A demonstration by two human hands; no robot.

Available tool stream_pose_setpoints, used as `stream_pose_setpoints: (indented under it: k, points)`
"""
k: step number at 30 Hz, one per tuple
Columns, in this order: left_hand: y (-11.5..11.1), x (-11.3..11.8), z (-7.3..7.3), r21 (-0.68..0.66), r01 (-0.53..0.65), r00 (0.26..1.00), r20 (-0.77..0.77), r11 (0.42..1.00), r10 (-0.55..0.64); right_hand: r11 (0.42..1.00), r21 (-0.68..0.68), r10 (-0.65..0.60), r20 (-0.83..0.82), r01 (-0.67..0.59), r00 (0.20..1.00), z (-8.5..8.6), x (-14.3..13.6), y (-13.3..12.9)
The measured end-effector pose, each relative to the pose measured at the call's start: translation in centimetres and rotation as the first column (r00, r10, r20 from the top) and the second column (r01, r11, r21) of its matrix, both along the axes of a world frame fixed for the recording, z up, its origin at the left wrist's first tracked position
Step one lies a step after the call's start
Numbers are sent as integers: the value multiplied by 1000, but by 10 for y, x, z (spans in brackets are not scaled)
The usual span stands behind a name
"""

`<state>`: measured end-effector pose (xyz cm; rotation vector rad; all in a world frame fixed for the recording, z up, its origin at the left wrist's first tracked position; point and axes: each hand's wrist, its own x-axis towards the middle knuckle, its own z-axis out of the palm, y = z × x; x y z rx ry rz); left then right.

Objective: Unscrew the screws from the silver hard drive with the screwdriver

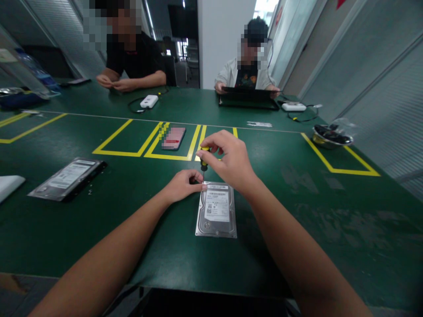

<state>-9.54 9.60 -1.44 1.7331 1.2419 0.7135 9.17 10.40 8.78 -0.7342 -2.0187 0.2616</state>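
Observation:
A silver hard drive (217, 226) with a white label lies flat on the green table in front of me. My right hand (228, 158) is closed on the yellow and black handle of a small screwdriver (204, 165), held upright. Its thin shaft points down at the drive's far left corner. At that same corner, my left hand (185, 186) has its fingers curled in, with the thumb on the drive's edge and the forefinger close to the shaft. Whether a screw sits under the tip is too small to tell.
Another hard drive (68, 178) lies to the left, with tiny bits beside it. A pink phone (175, 137) rests inside yellow tape lines. A metal bowl (332, 137) of dark items stands at right. Two people sit across the table, one holding a black laptop-like panel (249, 99).

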Motion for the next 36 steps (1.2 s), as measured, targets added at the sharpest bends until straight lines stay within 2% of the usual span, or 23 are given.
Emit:
stream_pose_setpoints:
  k: [5, 13, 18, 23, 28, 32, 36]
  points:
    - [0, -1, -1, -5, 11, 1000, 20, 1000, -11, 1000, -14, 28, 5, -28, 1000, 0, 0, 0]
    - [-1, -1, 2, 8, 6, 1000, -12, 1000, -6, 999, 13, -49, 23, 49, 999, 2, 0, -1]
    - [-1, -1, 1, 4, -6, 1000, -21, 1000, 6, 999, -28, 26, 40, -25, 999, 1, 0, -1]
    - [-2, -1, 2, -11, 0, 1000, -21, 1000, 0, 1000, -17, -6, 22, 6, 1000, 1, 1, 0]
    - [-2, 0, 3, -12, 0, 1000, -13, 1000, 0, 998, -27, 58, -10, -58, 998, 0, 1, 1]
    - [-1, 0, 3, -10, -2, 1000, -15, 1000, 2, 1000, 1, 21, -22, -21, 1000, -1, 0, 1]
    - [-1, 0, 2, 2, -4, 1000, -25, 1000, 4, 998, -33, 47, -15, -48, 999, -2, 1, 1]
